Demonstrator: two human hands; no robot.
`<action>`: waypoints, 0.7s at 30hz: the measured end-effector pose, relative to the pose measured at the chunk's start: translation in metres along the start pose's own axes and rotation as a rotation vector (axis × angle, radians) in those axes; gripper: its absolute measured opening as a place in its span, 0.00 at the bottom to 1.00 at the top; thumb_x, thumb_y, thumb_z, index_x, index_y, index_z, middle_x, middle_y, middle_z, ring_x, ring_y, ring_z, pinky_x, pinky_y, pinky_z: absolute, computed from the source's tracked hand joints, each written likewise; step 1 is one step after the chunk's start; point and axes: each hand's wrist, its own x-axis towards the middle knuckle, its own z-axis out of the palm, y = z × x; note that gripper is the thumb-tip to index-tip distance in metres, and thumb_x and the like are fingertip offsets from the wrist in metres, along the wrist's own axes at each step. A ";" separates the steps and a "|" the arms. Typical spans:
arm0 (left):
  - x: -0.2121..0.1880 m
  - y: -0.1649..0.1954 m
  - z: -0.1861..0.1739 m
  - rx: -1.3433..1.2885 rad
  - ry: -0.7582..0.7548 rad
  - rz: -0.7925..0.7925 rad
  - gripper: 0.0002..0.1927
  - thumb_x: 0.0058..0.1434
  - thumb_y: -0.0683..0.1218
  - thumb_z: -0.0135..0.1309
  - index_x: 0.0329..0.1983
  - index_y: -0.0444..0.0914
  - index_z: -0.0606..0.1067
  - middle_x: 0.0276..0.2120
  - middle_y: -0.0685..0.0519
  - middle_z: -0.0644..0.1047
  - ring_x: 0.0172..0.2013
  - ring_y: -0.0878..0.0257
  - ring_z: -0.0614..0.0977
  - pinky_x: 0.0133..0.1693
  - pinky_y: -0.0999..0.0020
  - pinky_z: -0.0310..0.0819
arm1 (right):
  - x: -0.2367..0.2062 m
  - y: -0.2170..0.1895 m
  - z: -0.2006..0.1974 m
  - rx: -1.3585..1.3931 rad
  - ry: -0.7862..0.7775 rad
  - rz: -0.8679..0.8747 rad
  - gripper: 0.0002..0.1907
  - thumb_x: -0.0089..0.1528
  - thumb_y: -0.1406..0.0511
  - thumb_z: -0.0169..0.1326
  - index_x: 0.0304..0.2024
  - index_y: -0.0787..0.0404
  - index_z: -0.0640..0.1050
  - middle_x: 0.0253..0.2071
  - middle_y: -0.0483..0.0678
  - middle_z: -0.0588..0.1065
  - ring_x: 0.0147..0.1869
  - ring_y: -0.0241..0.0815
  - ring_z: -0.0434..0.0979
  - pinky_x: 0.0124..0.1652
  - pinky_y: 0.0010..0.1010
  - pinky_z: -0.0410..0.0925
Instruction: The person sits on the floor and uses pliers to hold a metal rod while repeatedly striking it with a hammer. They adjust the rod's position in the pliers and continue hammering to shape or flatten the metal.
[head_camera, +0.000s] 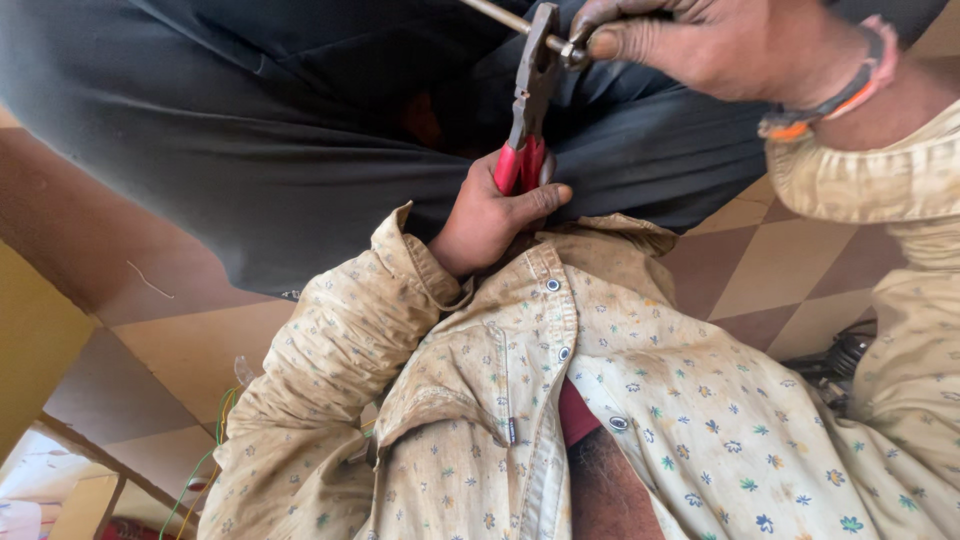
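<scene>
My left hand (495, 222) is closed around the red handles of a pair of pliers (530, 95), held upright close to my chest. The pliers' grey jaws clamp a thin metal rod (500, 17) near the top edge of the view. My right hand (720, 45) pinches the rod and a small metal piece right at the jaws. A band sits on my right wrist. Both arms wear a beige flowered shirt, and dark trousers lie behind the pliers.
The floor (790, 270) has brown and beige diamond tiles. Green and orange wires (205, 460) run along the lower left. A dark cluster of cable or parts (840, 360) lies at the right. A yellow surface (30, 340) stands at the far left.
</scene>
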 end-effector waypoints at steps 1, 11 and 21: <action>0.000 -0.001 0.000 0.015 0.013 0.028 0.12 0.64 0.41 0.64 0.34 0.39 0.69 0.27 0.60 0.70 0.28 0.73 0.69 0.32 0.73 0.65 | 0.001 -0.006 0.010 0.179 0.068 0.084 0.09 0.77 0.65 0.54 0.54 0.65 0.79 0.42 0.47 0.78 0.45 0.36 0.76 0.48 0.24 0.69; 0.002 0.005 0.002 -0.041 0.116 0.021 0.12 0.64 0.40 0.63 0.35 0.39 0.69 0.27 0.61 0.70 0.28 0.73 0.69 0.31 0.73 0.66 | -0.020 -0.007 0.080 1.128 0.415 0.313 0.08 0.75 0.66 0.53 0.53 0.61 0.80 0.47 0.44 0.78 0.45 0.34 0.74 0.47 0.26 0.69; -0.007 0.001 0.002 0.144 0.054 0.004 0.13 0.62 0.40 0.65 0.33 0.40 0.70 0.27 0.62 0.69 0.30 0.73 0.67 0.34 0.73 0.64 | -0.006 -0.010 -0.014 -0.364 -0.034 -0.134 0.09 0.71 0.70 0.55 0.52 0.70 0.79 0.43 0.54 0.79 0.44 0.45 0.81 0.47 0.31 0.73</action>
